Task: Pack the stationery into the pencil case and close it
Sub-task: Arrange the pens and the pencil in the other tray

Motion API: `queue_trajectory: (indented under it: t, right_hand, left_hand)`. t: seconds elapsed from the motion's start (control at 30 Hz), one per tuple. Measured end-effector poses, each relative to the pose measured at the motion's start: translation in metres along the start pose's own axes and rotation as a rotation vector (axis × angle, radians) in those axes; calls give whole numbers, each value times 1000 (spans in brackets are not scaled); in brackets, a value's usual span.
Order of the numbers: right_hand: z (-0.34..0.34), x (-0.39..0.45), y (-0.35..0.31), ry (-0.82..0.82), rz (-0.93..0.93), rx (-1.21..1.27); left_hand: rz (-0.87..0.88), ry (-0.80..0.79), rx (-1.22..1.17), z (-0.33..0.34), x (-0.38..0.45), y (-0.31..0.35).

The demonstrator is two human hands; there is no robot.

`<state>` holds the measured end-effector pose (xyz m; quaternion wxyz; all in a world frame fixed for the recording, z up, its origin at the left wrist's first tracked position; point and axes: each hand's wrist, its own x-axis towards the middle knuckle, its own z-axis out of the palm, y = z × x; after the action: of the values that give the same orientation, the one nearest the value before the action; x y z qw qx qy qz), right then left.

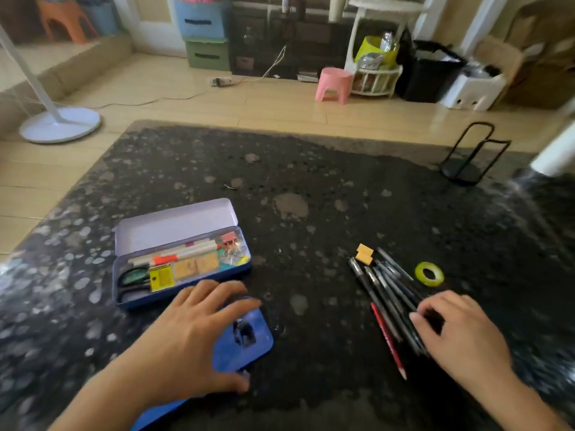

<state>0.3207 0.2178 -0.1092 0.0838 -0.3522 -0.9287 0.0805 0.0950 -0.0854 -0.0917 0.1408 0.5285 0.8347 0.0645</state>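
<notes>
Clutter lies on a dark speckled table (311, 169) that fills the lower frame. Left of centre sits the open pencil case (182, 275), its pale lid (174, 225) tipped back; inside are scissors (133, 279), a yellow-labelled item (161, 277) whose print is too blurred to read, an orange marker (165, 259), tan erasers (196, 265) and clips (230, 244) at the right end. Just in front of the case, the left hand (193, 334) rests flat with its fingers spread and loose on a blue tray (242, 343), grasping nothing that can be made out. At lower right, the right hand (457, 331) curls its fingers over the near ends of a bundle of dark pens (382, 290); whether they actually grip is unclear. A red pencil (389, 342) lies beside the bundle, two orange blocks (364, 254) at its far end, and a yellow-green tape roll (429, 274) to the right. A black wire stand (466, 160) stands at upper right. Beyond, on the floor, are a pink stool (334, 85) and a white fan base (59, 124).
</notes>
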Motion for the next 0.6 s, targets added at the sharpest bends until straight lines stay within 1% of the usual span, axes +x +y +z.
queue_trajectory:
  t: [0.07,0.13,0.17,0.23,0.3,0.4,0.53,0.6]
  right_hand:
    - [3,-6,5,19,-14,-20]
    - [6,-8,-1,62,-72,-54]
    - [7,-8,-7,63,-104,-88]
    - [9,-7,-14,-11,-160,-116]
    - [9,-6,-18,-59,-166,-124]
    - [4,-8,-19,-38,-154,-225]
    - [-3,-10,-18,-116,-67,-189]
    - [-4,-10,-19,-153,-21,-220]
  left_hand:
    - [-101,-145,9,8,-17,-1]
    - [-154,-182,24,10,-22,-2]
    - [-150,-187,13,7,-20,-1]
    - [-115,-202,-50,3,-12,6]
    - [-78,-164,-96,2,-1,16]
    - [-25,-42,-107,11,23,36]
    - [104,50,-81,34,61,70]
    - [117,85,-69,39,74,79]
